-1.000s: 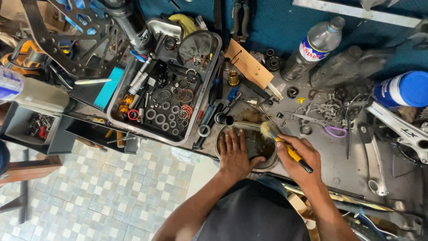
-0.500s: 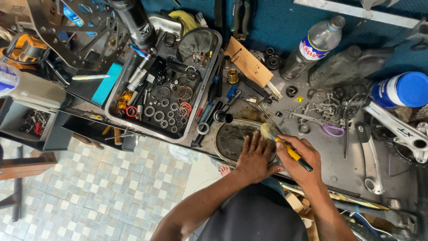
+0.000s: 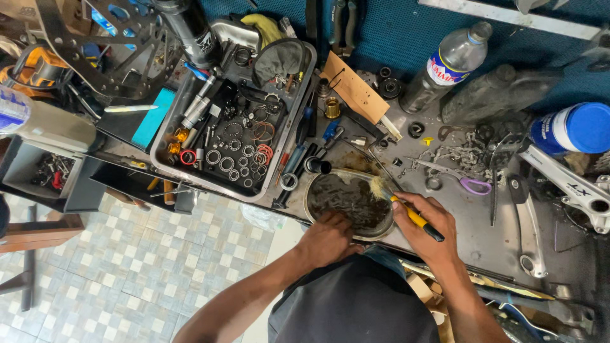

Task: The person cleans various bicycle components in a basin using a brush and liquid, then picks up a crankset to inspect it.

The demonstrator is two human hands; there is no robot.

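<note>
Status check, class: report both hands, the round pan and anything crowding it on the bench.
Left hand at the round pan's near rim. Right hand grips yellow-handled brush, bristles over the pan's edge. Parts tray and loose tools crowd the far side.

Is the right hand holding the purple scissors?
No: the right hand grips a yellow-handled brush over the round pan, while the scissors lie untouched on the bench.

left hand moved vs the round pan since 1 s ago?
Yes. The left hand slid from flat over the round pan toward the person, now at its near rim. The right hand holds the brush.
</note>
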